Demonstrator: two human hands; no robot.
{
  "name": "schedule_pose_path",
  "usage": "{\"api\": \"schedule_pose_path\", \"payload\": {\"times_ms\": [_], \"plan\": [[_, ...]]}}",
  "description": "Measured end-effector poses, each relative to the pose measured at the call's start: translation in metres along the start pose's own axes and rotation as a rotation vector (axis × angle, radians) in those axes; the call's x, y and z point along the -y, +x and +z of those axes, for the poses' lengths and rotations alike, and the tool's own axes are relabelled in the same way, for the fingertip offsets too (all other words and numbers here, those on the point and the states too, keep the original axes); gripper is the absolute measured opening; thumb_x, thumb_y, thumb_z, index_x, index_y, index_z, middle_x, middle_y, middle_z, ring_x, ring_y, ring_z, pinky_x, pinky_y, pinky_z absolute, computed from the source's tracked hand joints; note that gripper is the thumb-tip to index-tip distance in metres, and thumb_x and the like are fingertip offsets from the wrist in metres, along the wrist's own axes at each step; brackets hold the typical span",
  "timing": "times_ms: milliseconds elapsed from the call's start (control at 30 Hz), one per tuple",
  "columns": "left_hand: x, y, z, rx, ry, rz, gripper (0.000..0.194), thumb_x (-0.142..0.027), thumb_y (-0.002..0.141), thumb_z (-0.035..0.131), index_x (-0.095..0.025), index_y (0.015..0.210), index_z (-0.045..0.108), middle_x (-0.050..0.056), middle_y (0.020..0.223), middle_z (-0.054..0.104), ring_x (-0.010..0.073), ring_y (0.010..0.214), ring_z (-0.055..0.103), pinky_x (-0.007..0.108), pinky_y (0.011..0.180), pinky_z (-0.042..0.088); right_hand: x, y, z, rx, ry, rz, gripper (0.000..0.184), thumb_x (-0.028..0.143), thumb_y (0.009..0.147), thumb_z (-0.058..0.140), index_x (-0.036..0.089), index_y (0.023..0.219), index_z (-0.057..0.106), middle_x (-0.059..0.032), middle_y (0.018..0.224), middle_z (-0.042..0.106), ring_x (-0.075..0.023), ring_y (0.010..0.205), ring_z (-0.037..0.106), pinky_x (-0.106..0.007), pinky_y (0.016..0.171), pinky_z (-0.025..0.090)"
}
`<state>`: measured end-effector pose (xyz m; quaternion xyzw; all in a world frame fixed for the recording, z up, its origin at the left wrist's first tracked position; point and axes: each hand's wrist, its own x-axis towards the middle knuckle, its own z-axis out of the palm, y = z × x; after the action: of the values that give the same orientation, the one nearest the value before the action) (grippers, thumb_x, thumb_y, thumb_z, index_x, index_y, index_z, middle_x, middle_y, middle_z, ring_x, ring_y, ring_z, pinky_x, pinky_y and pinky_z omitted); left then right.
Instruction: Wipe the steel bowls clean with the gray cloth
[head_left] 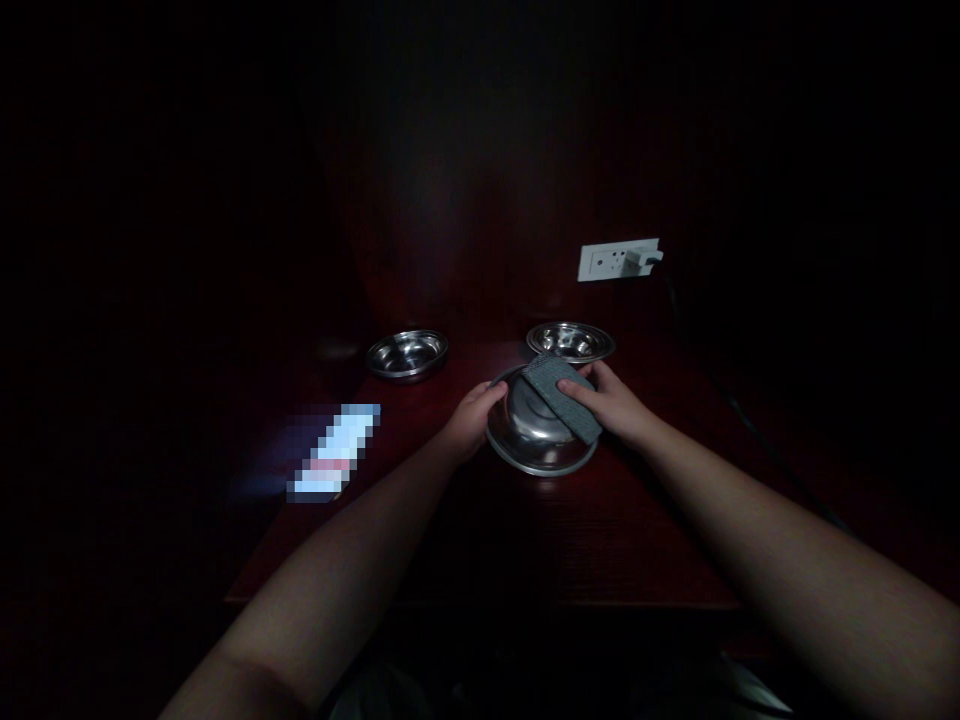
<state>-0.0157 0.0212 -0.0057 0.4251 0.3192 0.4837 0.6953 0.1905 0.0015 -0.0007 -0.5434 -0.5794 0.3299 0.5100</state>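
Note:
A shiny metal bowl (529,430) is held tilted over the table, its rounded underside facing me. Gripping its left rim is my left hand (474,415), with the thumb on the outside of the bowl. My right hand (611,402) pinches a folded grey cloth (562,398) and presses it against the right side of the bowl's underside. The thumb lies on top of the cloth; the other fingers are partly hidden behind cloth and bowl.
Two more metal bowls stand farther back, one bowl (409,355) at left and another bowl (570,341) behind my right hand. A lit, pixelated phone-like screen (335,453) lies left on the dark red table (525,550). A wall socket (619,260) holds a plug; a cable runs down the right.

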Motion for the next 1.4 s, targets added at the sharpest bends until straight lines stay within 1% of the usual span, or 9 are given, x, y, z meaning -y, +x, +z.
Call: {"api": "schedule_pose_path", "payload": {"times_ms": [100,267,400,667,800,900,1033,1133,1400], "plan": [[-0.0002,-0.0007,0.0001,0.012,0.004,0.005,0.018,-0.026,0.075,0.065,-0.013,0.087,0.064,0.006,0.080,0.068,0.0157,0.073,0.063,0.029,0.075,0.047,-0.0006,0.0003,-0.0003,0.008,-0.006,-0.004,0.045,0.055,0.063,0.070,0.023,0.080,0.044,0.0003,0.077,0.057,-0.0178,0.068,0.054,-0.034,0.063,0.044],[-0.0014,-0.0018,0.0019,-0.016,0.004,0.007,0.015,-0.026,0.075,0.065,-0.014,0.083,0.064,0.004,0.076,0.068,0.0146,0.069,0.062,0.030,0.076,0.047,-0.0022,0.0013,-0.0009,0.017,-0.006,-0.010,0.045,0.055,0.063,0.071,0.023,0.082,0.045,0.0001,0.079,0.057,-0.0178,0.070,0.054,-0.034,0.065,0.044],[-0.0028,-0.0032,0.0038,-0.022,0.003,-0.001,0.013,-0.025,0.077,0.063,-0.014,0.083,0.064,0.004,0.077,0.068,0.0147,0.070,0.062,0.030,0.075,0.047,-0.0005,0.0006,-0.0009,0.029,0.002,-0.005,0.043,0.055,0.065,0.069,0.023,0.082,0.045,0.0001,0.079,0.057,-0.0179,0.069,0.054,-0.035,0.065,0.045],[-0.0005,-0.0004,0.0003,-0.025,0.022,0.002,0.016,-0.026,0.076,0.064,-0.013,0.085,0.063,0.005,0.078,0.068,0.0146,0.069,0.062,0.028,0.071,0.047,0.0019,-0.0013,-0.0005,0.026,-0.019,0.001,0.041,0.053,0.065,0.068,0.023,0.080,0.045,0.0000,0.078,0.056,-0.0183,0.070,0.053,-0.035,0.065,0.044],[0.0008,0.0009,-0.0004,-0.002,0.005,0.011,0.018,-0.028,0.075,0.065,-0.013,0.085,0.063,0.005,0.078,0.068,0.0152,0.069,0.063,0.029,0.072,0.047,0.0015,-0.0009,0.0004,0.035,-0.010,-0.006,0.041,0.054,0.066,0.068,0.023,0.080,0.044,0.0004,0.078,0.056,-0.0179,0.070,0.053,-0.034,0.065,0.044],[0.0015,0.0004,-0.0005,-0.010,0.001,0.011,0.020,-0.030,0.073,0.067,-0.014,0.085,0.063,0.005,0.078,0.069,0.0161,0.070,0.063,0.030,0.073,0.047,0.0012,-0.0008,0.0006,0.043,-0.016,0.005,0.041,0.055,0.067,0.067,0.023,0.081,0.044,0.0004,0.077,0.057,-0.0184,0.070,0.054,-0.034,0.065,0.045],[0.0023,-0.0002,-0.0012,-0.026,0.001,0.011,0.022,-0.031,0.072,0.068,-0.015,0.086,0.063,0.005,0.078,0.069,0.0159,0.071,0.064,0.029,0.072,0.047,-0.0012,0.0004,0.0003,0.073,-0.014,-0.003,0.039,0.054,0.069,0.066,0.023,0.081,0.044,-0.0005,0.083,0.059,-0.0190,0.073,0.056,-0.035,0.068,0.045],[0.0022,-0.0006,-0.0010,-0.021,0.004,0.015,0.021,-0.031,0.073,0.067,-0.015,0.085,0.063,0.005,0.077,0.069,0.0158,0.070,0.064,0.029,0.072,0.047,-0.0025,0.0011,0.0001,0.067,-0.019,-0.015,0.038,0.053,0.069,0.066,0.023,0.081,0.045,-0.0007,0.083,0.059,-0.0190,0.073,0.056,-0.035,0.068,0.045],[0.0025,-0.0001,-0.0015,-0.013,0.004,0.010,0.021,-0.031,0.073,0.067,-0.014,0.084,0.063,0.005,0.075,0.069,0.0157,0.069,0.063,0.029,0.072,0.046,-0.0007,-0.0002,0.0007,0.073,-0.011,0.011,0.039,0.053,0.069,0.066,0.023,0.081,0.044,0.0004,0.080,0.058,-0.0182,0.071,0.055,-0.033,0.066,0.044]]}}
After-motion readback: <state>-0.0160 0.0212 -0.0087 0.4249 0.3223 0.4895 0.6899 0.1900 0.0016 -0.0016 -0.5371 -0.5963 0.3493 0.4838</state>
